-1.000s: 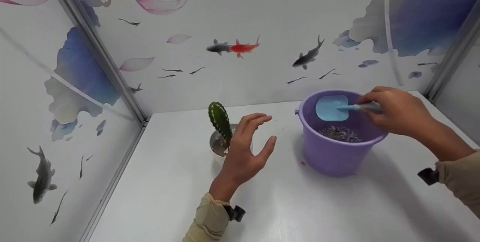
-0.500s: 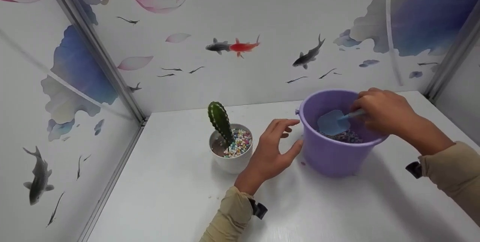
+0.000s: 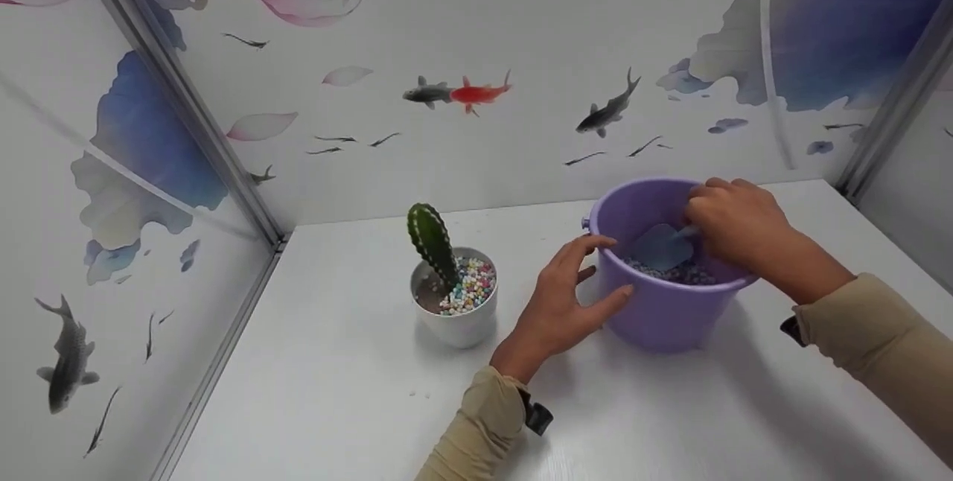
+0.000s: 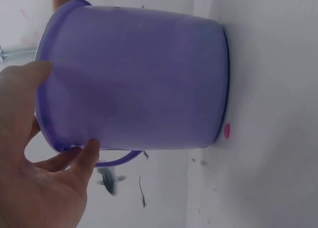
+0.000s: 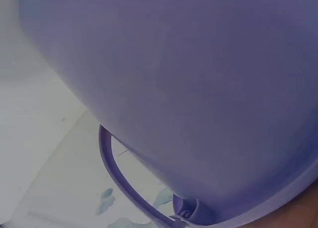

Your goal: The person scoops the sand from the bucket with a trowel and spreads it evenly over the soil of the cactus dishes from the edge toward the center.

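Observation:
My right hand (image 3: 733,224) grips the handle of a light blue toy shovel (image 3: 661,246) inside a purple bucket (image 3: 663,317). The shovel's blade is down at the small multicoloured pebbles (image 3: 689,272) in the bucket. At the bucket's left side is my left hand (image 3: 562,302), its fingers extended and spread, with fingertips and thumb right at the rim. The left wrist view shows the thumb of this left hand (image 4: 42,71) against the bucket's rim. In the right wrist view the bucket (image 5: 174,89) hides the shovel and most of the hand.
A white pot (image 3: 461,328) stands left of the bucket, holding a green cactus (image 3: 432,243) and colourful pebbles (image 3: 473,287). A few stray bits lie on the white table (image 3: 320,362). Patterned panels (image 3: 476,161) enclose the back and left.
My left hand has moved right from in front of the cactus pot to the bucket's rim. My right hand has lowered the shovel into the bucket, down to the pebbles.

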The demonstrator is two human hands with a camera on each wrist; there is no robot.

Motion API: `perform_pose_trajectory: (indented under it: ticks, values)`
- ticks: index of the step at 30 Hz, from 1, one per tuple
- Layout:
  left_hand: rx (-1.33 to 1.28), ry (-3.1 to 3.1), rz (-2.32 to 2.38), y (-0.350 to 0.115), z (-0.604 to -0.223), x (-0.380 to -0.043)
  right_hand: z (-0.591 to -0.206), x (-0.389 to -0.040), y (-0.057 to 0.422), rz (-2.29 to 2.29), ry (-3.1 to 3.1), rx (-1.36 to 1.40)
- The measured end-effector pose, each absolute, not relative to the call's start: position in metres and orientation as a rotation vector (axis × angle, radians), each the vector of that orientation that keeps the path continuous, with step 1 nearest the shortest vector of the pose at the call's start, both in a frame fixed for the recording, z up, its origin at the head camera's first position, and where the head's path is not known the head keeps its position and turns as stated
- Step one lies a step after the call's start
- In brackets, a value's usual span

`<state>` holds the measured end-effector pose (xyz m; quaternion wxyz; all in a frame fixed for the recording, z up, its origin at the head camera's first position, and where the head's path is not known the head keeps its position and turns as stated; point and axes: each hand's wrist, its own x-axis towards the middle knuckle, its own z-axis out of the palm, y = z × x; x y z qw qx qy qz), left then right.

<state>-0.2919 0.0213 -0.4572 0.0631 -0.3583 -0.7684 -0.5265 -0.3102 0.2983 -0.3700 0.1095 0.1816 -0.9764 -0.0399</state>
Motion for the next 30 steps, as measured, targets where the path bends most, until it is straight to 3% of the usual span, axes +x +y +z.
perform_pose_trajectory:
  ticks: [19, 30]
  values:
    - [-1.045, -2.224, -1.740, 0.033, -0.468, -0.293, -0.381, -0.319, 0.294, -0.095, -2.934, 0.553]
    - [-1.026, -2.233, -1.746, 0.034, -0.469, -0.291, -0.382, -0.324, 0.300, 0.184, -3.126, 0.745]
